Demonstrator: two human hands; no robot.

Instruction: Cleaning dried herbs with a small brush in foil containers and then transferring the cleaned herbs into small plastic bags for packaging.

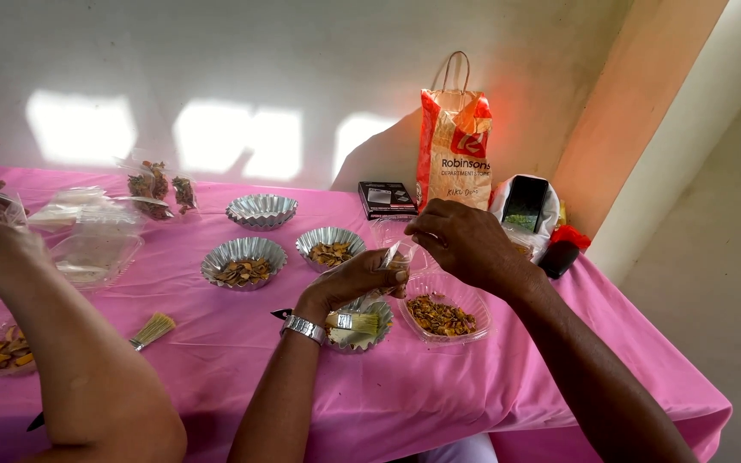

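over pink tablecloth [439, 386], left hand [355, 279] and right hand [463, 240] fingers pinch small clear bag [394, 257], upright, mouth up.

Orange-white paper bag [454, 146] against the wall; flat black box [386, 199] beside it.

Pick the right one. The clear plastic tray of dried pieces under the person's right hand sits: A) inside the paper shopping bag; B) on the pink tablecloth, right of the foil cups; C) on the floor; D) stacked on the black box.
B: the clear plastic tray rests on the pink tablecloth, below the right hand and right of the foil cups.
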